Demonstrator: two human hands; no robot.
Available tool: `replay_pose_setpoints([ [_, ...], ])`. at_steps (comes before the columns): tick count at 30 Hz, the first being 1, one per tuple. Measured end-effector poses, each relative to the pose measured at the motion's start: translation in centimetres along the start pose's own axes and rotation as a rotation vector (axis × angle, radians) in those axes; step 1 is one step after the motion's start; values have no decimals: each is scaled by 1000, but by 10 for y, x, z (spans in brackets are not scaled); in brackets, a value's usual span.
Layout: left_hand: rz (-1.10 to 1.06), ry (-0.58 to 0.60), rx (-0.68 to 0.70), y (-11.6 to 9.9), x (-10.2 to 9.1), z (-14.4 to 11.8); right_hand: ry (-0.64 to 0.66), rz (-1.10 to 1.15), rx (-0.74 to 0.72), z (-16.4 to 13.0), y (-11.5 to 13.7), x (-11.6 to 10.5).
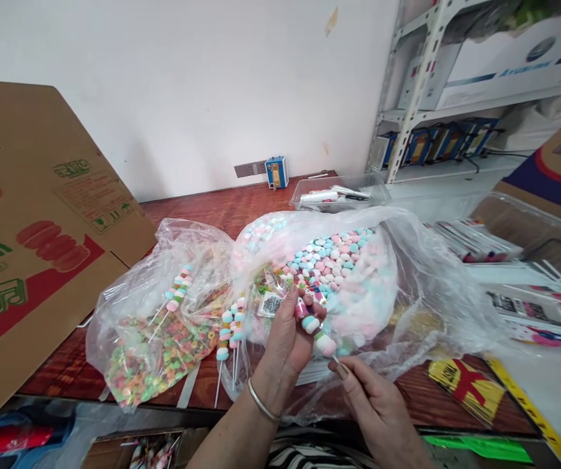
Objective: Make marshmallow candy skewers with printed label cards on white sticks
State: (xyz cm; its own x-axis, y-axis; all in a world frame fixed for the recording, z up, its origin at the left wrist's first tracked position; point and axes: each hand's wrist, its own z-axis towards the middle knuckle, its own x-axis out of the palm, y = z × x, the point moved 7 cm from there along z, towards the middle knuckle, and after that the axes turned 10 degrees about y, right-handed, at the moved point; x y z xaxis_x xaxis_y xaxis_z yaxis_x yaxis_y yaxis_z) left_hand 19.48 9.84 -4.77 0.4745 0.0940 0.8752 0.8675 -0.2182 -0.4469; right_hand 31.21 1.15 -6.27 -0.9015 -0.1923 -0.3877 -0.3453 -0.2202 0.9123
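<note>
Pastel marshmallow skewer [316, 329] gripped by left hand [285, 342] fingers, right hand [373, 404] fingers pinching its stick end.

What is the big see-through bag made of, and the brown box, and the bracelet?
The big bag looks like thin, glossy clear plastic: it crinkles, shines, and the pastel sweets show through. The brown box seems to be matte cardboard, with printed marks and folded flaps. The bracelet on the left hand looks like shiny silver-coloured metal, probably.
</note>
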Motion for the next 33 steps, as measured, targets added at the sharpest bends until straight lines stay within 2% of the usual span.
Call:
replay_pose_setpoints([
  [2,-8,37,-21,-7,-4,-1,70,221,137,-1,-14,8],
  [4,-18,87,-18,-17,-6,-1,121,383,208,-2,-23,15],
  [7,-22,107,29,-30,-8,-1,151,391,192,0,-23,17],
  [9,8,78,71,-36,-10,-1,128,224,102,4,-13,12],
  [11,41,48,109,-39,-11,-1,76,-10,-57,8,4,8],
  [16,25,-88,224,-38,-21,-2,-203,-666,-560,-1,44,12],
  [18,-6,-136,227,-35,-25,-2,-227,-821,-632,-1,46,20],
  [21,-50,-152,221,-32,-27,-3,-194,-807,-642,1,41,25],
  [23,-79,-141,220,-33,-29,-3,-130,-648,-596,4,35,24],
  [25,-114,-118,213,-35,-30,-4,-21,-425,-458,10,26,22],
  [30,-134,-27,220,-45,-31,-8,287,275,182,17,-9,38],
  [33,-97,11,205,-46,-29,-10,362,628,399,14,-13,54],
])
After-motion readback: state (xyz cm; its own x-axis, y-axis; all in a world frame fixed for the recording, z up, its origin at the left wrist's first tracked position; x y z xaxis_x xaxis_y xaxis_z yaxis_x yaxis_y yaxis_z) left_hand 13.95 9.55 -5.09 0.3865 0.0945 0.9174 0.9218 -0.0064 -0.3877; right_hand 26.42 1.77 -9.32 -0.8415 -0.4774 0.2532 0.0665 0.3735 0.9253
